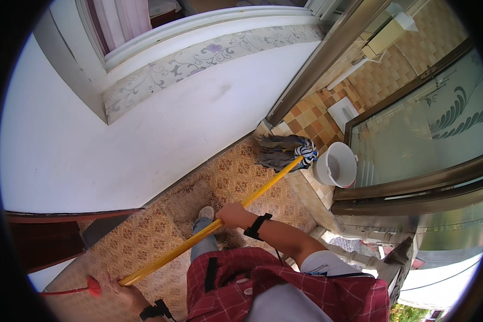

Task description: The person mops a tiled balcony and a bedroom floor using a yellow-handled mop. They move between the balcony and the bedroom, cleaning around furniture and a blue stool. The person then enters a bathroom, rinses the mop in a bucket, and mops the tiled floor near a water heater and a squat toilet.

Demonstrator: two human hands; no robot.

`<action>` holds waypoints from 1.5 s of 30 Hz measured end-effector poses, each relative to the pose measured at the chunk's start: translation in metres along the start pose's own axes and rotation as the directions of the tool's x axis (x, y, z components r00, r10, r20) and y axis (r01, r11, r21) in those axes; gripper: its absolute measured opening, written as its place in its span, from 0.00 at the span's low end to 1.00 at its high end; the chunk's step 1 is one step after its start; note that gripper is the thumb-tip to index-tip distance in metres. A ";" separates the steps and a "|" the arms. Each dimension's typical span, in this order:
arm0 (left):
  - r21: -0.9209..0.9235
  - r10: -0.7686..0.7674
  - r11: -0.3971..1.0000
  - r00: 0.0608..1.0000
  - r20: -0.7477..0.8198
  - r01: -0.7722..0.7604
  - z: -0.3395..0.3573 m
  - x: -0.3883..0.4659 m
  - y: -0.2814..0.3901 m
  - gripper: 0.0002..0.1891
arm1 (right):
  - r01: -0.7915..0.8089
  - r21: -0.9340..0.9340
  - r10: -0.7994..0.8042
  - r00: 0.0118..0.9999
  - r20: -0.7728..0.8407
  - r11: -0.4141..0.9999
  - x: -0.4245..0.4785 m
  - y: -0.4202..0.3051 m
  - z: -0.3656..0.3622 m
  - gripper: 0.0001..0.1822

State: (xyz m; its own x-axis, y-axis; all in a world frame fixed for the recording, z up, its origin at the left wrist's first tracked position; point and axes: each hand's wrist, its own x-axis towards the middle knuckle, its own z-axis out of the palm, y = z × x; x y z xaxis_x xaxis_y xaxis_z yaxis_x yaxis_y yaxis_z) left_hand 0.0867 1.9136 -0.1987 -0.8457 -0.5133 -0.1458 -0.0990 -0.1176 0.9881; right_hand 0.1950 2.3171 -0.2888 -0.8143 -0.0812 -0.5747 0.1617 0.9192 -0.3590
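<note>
A yellow mop handle [187, 244] runs diagonally across my front. My right hand [234, 215] grips it around the middle, a black strap on the wrist. At the handle's lower end is my left hand [124, 293], some fingers stretched loosely past the tip. It touches or nearly touches the handle; whether it grips is unclear. Grey cloth strips form the mop head [279, 153], which lies on the patterned floor [241, 169] against a tiled step. Striped blue-and-white cloth [304, 153] wraps the joint. Beside it, on the step, stands a pale plastic bucket [340, 165].
A shaggy mat [191, 201] lies by my shoe [206, 213]. The white wall [177, 141] bounds the far side, below a window ledge [209, 54]. Right of the bucket is a frosted glass door [426, 120]. A red cord-like thing [92, 285] is left of my left hand.
</note>
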 end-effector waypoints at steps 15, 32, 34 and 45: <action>0.436 -0.087 0.891 0.989 -0.118 0.131 -0.074 0.062 -0.080 0.18 | 0.127 -0.015 -0.125 0.987 0.103 0.992 0.009 -0.021 -0.006 0.05; 0.763 -0.445 0.608 0.701 0.557 -0.220 0.035 0.119 0.048 0.21 | -0.082 0.159 0.124 0.952 -0.280 0.984 0.048 0.043 -0.045 0.03; 0.653 -0.449 0.647 0.495 0.744 -0.394 0.016 0.112 0.076 0.21 | -0.046 0.220 0.121 0.933 -0.339 0.974 0.056 0.063 -0.048 0.04; 0.995 -0.651 0.066 0.752 0.099 -0.073 0.207 -0.108 0.126 0.26 | -0.015 0.321 0.165 0.879 -0.448 0.947 -0.015 0.190 -0.051 0.03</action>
State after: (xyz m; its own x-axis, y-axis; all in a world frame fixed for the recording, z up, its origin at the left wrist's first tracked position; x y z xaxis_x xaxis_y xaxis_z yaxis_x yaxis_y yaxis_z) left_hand 0.0565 2.1304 -0.0488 -0.6237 -0.2257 -0.7484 -0.4663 0.8758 0.1245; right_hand 0.2094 2.5126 -0.3109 -0.9384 0.2532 -0.2351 0.3440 0.7481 -0.5675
